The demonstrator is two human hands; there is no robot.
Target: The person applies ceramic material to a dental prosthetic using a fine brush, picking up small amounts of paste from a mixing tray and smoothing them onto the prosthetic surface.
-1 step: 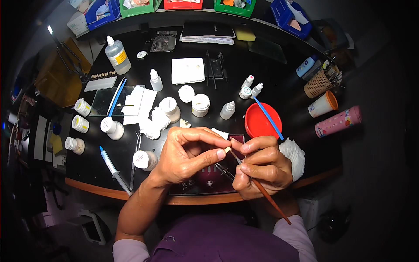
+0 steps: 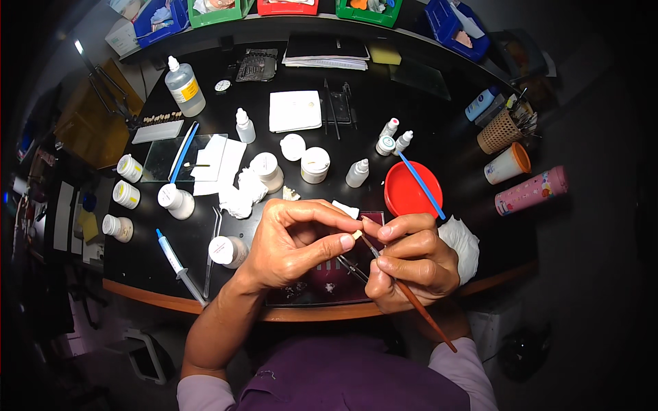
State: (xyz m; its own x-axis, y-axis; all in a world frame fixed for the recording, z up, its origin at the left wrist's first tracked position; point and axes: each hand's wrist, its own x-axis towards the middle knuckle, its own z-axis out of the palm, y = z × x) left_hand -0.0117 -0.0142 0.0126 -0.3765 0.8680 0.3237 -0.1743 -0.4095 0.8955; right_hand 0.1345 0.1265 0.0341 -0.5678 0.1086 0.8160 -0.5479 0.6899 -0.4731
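My left hand (image 2: 295, 243) pinches a tiny cream-coloured tooth-like piece (image 2: 357, 234) between thumb and forefinger. My right hand (image 2: 411, 264) grips a thin brown-handled brush (image 2: 411, 298) like a pen, its tip touching the small piece. Both hands hover over a dark maroon pad (image 2: 329, 281) at the front edge of the black table (image 2: 439, 157). Metal tweezers (image 2: 353, 268) lie on the pad under the hands.
A red bowl (image 2: 410, 192) with a blue stick (image 2: 421, 185) sits just beyond my right hand, a white tissue wad (image 2: 460, 246) beside it. Several white jars (image 2: 176, 201), dropper bottles (image 2: 357, 173), a syringe (image 2: 179, 267), a glass slab (image 2: 164, 157) and coloured bins (image 2: 219, 10) surround the work area.
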